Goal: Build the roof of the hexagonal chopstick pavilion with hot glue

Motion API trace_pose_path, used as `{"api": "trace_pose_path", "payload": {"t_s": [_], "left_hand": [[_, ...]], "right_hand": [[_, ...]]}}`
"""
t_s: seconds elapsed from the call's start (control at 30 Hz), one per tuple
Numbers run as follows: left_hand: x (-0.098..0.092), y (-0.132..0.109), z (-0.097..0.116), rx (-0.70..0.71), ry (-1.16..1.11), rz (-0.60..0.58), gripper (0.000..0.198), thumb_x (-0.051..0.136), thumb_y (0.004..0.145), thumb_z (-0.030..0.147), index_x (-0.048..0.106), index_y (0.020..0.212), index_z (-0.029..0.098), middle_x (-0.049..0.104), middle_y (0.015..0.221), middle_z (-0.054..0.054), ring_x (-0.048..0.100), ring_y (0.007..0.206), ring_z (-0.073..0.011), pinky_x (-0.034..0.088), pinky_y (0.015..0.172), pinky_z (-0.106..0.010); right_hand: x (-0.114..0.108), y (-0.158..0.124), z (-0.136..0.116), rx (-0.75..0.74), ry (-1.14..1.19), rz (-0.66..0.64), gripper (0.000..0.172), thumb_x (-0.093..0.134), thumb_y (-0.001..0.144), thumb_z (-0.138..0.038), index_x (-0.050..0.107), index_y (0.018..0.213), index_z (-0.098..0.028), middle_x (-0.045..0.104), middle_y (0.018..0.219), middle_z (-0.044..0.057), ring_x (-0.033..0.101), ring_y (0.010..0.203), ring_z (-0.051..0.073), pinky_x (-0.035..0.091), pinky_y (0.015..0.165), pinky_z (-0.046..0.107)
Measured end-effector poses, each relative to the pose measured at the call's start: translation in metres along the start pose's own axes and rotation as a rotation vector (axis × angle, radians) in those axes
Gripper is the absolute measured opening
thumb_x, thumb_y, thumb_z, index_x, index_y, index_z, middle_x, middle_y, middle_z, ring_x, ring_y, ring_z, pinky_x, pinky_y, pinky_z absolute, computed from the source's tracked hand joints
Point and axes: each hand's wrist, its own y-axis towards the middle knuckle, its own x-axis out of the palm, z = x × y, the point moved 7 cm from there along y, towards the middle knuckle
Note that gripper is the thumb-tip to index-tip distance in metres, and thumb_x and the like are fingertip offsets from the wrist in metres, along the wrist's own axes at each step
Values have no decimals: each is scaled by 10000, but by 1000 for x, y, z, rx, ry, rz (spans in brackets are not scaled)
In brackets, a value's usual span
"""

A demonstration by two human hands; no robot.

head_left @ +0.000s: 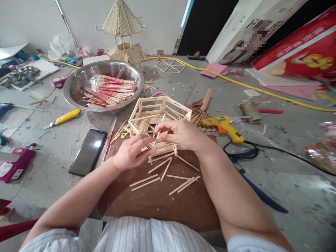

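A model frame of thin wooden sticks (152, 102), with railed sides and a slatted floor, stands on a brown board (126, 203). Over its near side, my right hand (181, 134) pinches a short wooden stick (156, 137) held roughly upright. My left hand (135, 150) has its fingers closed at the stick's lower part, close to the right fingertips; its grip is partly hidden. Several loose cut sticks (145, 183) lie on the board in front of the frame.
A steel bowl (68, 91) holds packaged chopsticks. Left are a phone (88, 152) and a yellow utility knife (67, 116). A yellow glue gun (223, 126) with a black cord lies right. A stick pagoda (122, 21) stands behind; a yellow cable (236, 82) crosses the floor.
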Motion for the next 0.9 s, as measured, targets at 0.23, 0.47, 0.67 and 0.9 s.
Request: {"api": "trace_pose_path", "payload": {"t_s": [0.23, 0.47, 0.67, 0.9], "left_hand": [[1, 0, 0, -1, 1, 2, 302, 531, 805, 204, 474, 1095, 142, 596, 935, -89, 596, 835, -128, 509, 692, -221], [1, 0, 0, -3, -8, 1, 303, 530, 805, 208, 476, 1096, 144, 596, 927, -87, 596, 838, -129, 507, 699, -225], [0, 0, 0, 0, -14, 2, 316, 533, 803, 204, 473, 1109, 153, 595, 930, -84, 594, 847, -129, 505, 704, -224], [0, 0, 0, -13, -15, 1, 313, 531, 803, 204, 474, 1107, 159, 596, 932, -84, 599, 848, -133, 507, 690, -224]], "right_hand": [[2, 0, 0, -5, -14, -11, 197, 612, 728, -363, 630, 816, -188, 656, 746, -8, 577, 683, 124, 384, 645, 228], [2, 0, 0, -6, -80, -24, 206, 596, 747, -362, 636, 874, -204, 672, 812, -8, 602, 733, 134, 393, 666, 230], [4, 0, -1, -10, -113, -46, 228, 566, 775, -351, 635, 948, -220, 687, 908, 2, 619, 843, 160, 412, 717, 242], [4, -1, 0, -22, -135, -39, 244, 562, 779, -347, 634, 983, -235, 687, 941, -4, 621, 868, 164, 421, 732, 246]]}}
